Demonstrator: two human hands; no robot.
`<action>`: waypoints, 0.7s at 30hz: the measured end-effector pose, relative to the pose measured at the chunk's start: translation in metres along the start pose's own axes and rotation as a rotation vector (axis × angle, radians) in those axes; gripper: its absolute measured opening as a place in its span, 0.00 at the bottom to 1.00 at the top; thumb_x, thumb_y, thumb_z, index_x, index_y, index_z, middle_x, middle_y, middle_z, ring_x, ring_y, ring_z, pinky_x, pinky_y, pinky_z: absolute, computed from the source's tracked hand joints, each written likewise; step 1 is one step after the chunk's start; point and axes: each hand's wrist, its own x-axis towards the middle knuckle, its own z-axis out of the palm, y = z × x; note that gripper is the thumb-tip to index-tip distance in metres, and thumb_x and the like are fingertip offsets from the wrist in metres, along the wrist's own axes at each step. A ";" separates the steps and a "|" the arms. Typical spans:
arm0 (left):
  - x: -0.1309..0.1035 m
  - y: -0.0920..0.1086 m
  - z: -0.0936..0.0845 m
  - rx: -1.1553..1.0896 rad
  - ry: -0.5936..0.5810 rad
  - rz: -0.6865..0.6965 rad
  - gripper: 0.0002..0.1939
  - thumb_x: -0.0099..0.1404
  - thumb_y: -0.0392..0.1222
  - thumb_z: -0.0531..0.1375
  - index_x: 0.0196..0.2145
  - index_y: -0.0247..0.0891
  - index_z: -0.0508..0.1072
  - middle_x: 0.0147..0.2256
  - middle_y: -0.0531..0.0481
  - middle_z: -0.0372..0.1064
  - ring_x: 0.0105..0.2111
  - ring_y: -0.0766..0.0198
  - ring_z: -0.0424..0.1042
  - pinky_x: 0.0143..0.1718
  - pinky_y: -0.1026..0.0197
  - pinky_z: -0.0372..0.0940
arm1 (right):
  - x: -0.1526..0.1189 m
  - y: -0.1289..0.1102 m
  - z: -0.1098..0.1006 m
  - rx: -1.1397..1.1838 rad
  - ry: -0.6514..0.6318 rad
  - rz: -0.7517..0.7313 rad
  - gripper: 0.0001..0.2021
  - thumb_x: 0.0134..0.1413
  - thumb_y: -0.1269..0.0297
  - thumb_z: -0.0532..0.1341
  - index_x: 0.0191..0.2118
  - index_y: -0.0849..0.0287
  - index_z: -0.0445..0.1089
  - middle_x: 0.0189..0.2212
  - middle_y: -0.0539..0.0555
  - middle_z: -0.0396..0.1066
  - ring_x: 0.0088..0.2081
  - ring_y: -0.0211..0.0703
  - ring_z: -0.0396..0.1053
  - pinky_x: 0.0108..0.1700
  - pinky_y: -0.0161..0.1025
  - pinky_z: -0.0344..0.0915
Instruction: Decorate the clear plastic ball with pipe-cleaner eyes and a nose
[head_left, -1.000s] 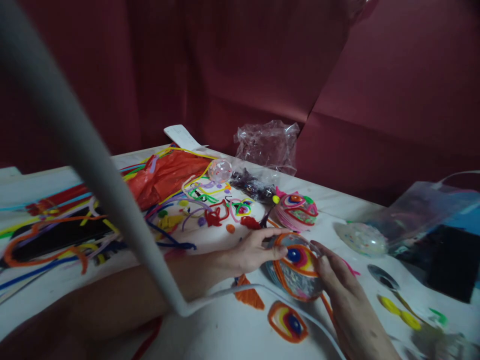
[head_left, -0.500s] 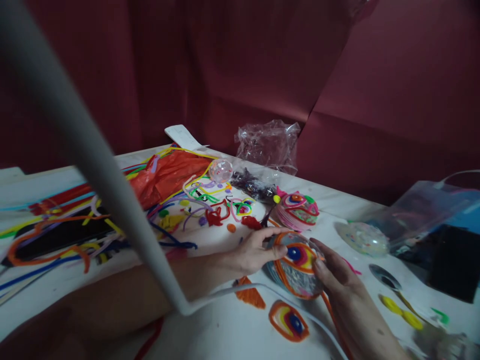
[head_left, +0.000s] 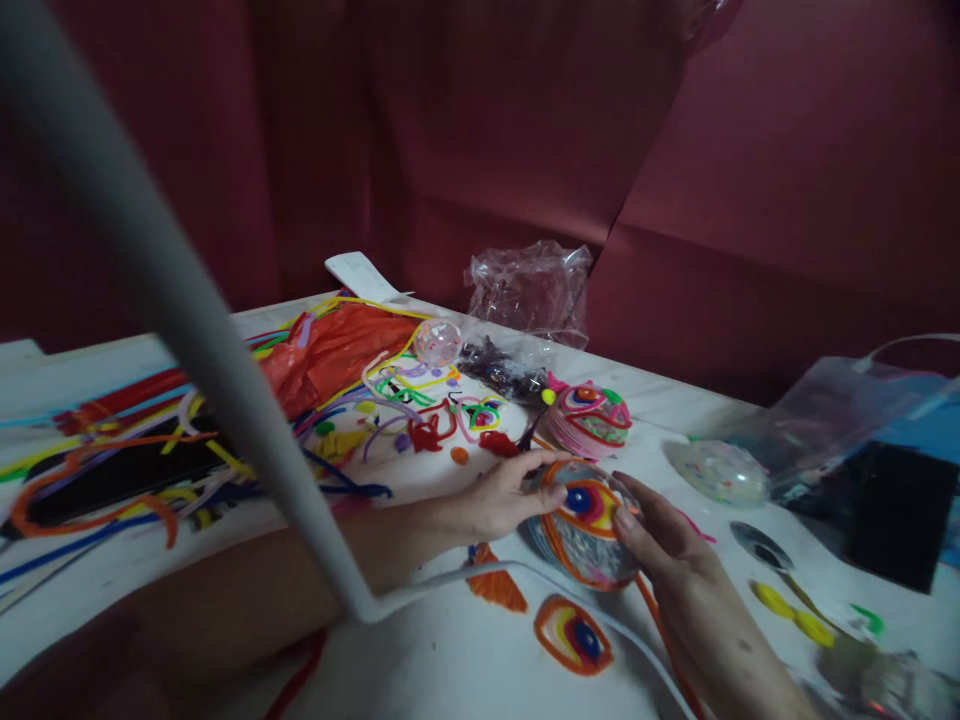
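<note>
Between my two hands sits a clear round ball (head_left: 596, 550) trimmed with orange pipe cleaner, a coloured eye (head_left: 589, 505) on its front. My left hand (head_left: 502, 495) grips its left side, thumb by the eye's left corner. On the other side my right hand (head_left: 664, 540) is closed on the ball, its thumb at the eye's right corner. A second pipe-cleaner eye (head_left: 574, 635) lies on the table just below, near an orange fan-shaped piece (head_left: 495, 580). Behind the held ball stands a pink-wrapped ball (head_left: 589, 418) with its own eye.
Tangled pipe cleaners (head_left: 97, 470) and a red plastic bag (head_left: 345, 350) cover the left. A clear ball (head_left: 437, 343) and a crumpled clear bag (head_left: 529, 290) lie at the back. Rightward are a tape roll (head_left: 759, 547), yellow pieces (head_left: 793, 613) and a black box (head_left: 904, 515). A grey pole crosses the view.
The whole view has shifted slightly, everything sitting a little further left. Both hands keep their hold on the ball, with the thumbs still at the eye.
</note>
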 end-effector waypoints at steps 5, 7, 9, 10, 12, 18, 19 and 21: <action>-0.004 0.001 0.001 0.283 0.102 0.219 0.30 0.60 0.47 0.58 0.58 0.34 0.57 0.56 0.39 0.57 0.56 0.52 0.57 0.57 0.53 0.54 | 0.001 0.002 -0.001 0.020 -0.019 -0.002 0.26 0.45 0.53 0.69 0.51 0.54 0.66 0.49 0.56 0.66 0.49 0.54 0.63 0.46 0.44 0.65; -0.005 0.005 -0.001 0.472 0.121 0.345 0.30 0.60 0.43 0.58 0.58 0.35 0.57 0.59 0.40 0.51 0.60 0.54 0.51 0.60 0.54 0.48 | 0.002 0.002 -0.001 0.012 -0.026 -0.008 0.27 0.45 0.53 0.69 0.51 0.55 0.65 0.49 0.56 0.66 0.50 0.55 0.62 0.48 0.45 0.64; -0.006 0.010 -0.002 0.634 0.099 0.445 0.24 0.62 0.39 0.56 0.56 0.37 0.61 0.61 0.41 0.48 0.61 0.56 0.49 0.60 0.54 0.48 | 0.003 0.003 0.000 -0.002 -0.023 -0.012 0.28 0.45 0.53 0.69 0.51 0.55 0.65 0.50 0.56 0.65 0.51 0.55 0.61 0.51 0.46 0.61; -0.006 0.012 -0.003 0.703 0.078 0.499 0.21 0.63 0.38 0.54 0.54 0.38 0.64 0.61 0.42 0.48 0.61 0.57 0.49 0.60 0.54 0.49 | 0.004 0.004 0.000 -0.011 -0.019 -0.014 0.28 0.45 0.53 0.69 0.52 0.55 0.64 0.50 0.56 0.65 0.52 0.55 0.60 0.51 0.47 0.60; -0.007 0.015 -0.004 0.824 0.031 0.619 0.17 0.65 0.36 0.49 0.50 0.37 0.69 0.60 0.42 0.52 0.61 0.57 0.49 0.60 0.54 0.50 | 0.005 0.005 0.001 -0.021 -0.023 -0.026 0.28 0.45 0.53 0.69 0.52 0.55 0.64 0.50 0.56 0.65 0.52 0.54 0.60 0.51 0.46 0.60; -0.008 0.013 -0.003 1.015 -0.139 0.679 0.21 0.67 0.35 0.41 0.49 0.30 0.69 0.54 0.41 0.62 0.59 0.60 0.54 0.58 0.57 0.51 | 0.004 0.004 0.002 -0.021 -0.026 -0.046 0.27 0.45 0.52 0.69 0.50 0.55 0.65 0.49 0.55 0.66 0.52 0.54 0.60 0.51 0.45 0.61; -0.008 0.012 -0.002 1.018 -0.143 0.675 0.21 0.67 0.35 0.41 0.49 0.29 0.69 0.54 0.41 0.62 0.58 0.60 0.56 0.58 0.57 0.52 | 0.004 0.003 0.002 -0.021 -0.027 -0.043 0.27 0.45 0.52 0.69 0.50 0.55 0.65 0.49 0.56 0.66 0.52 0.54 0.60 0.52 0.46 0.60; -0.007 0.010 0.000 1.008 -0.139 0.705 0.21 0.66 0.35 0.42 0.49 0.26 0.68 0.53 0.37 0.62 0.57 0.58 0.57 0.58 0.56 0.53 | 0.005 0.002 0.002 -0.023 -0.038 -0.039 0.27 0.45 0.52 0.69 0.50 0.55 0.65 0.50 0.56 0.65 0.53 0.54 0.59 0.54 0.48 0.57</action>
